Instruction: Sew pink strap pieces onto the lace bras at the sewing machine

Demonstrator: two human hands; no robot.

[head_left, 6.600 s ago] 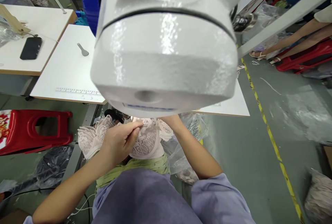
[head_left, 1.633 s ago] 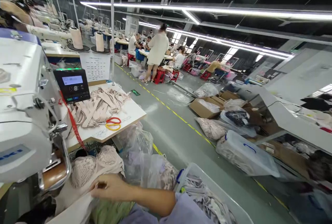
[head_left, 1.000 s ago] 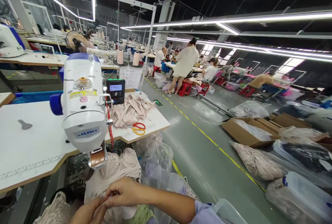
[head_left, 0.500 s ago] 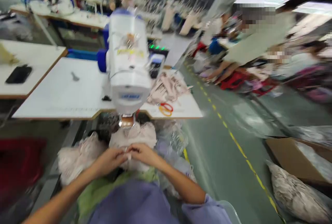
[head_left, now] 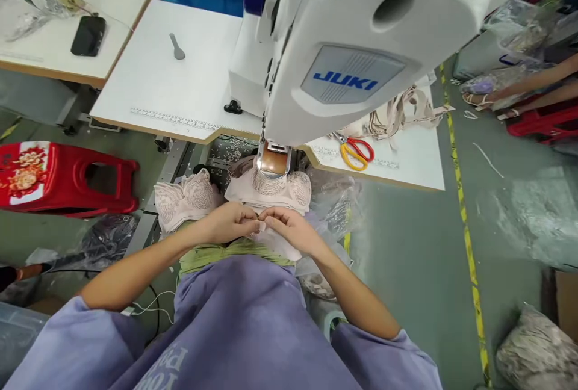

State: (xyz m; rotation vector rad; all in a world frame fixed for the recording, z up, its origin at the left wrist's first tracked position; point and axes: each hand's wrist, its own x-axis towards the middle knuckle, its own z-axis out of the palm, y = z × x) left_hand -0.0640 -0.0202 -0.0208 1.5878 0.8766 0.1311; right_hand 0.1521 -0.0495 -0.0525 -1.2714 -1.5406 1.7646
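A pale pink bra [head_left: 295, 188] with lace-patterned cups lies on the near side of the white table [head_left: 198, 71], its far part overlapped in view by the sewing machine [head_left: 361, 29]. The left hand [head_left: 235, 221] and right hand [head_left: 291, 229] meet at its near side, fingertips clamped on pale cloth [head_left: 262, 227]; whether this belongs to the bra cannot be told. A second lace bra [head_left: 187, 200] lies to the left. The machine's label [head_left: 345, 80] reads JUKI; lettering on the purple shirt [head_left: 266, 324] is cut off. The table's near edge is notched at the machine and bears a ruler [head_left: 174, 118]; open floor [head_left: 401, 257] extends to the right.
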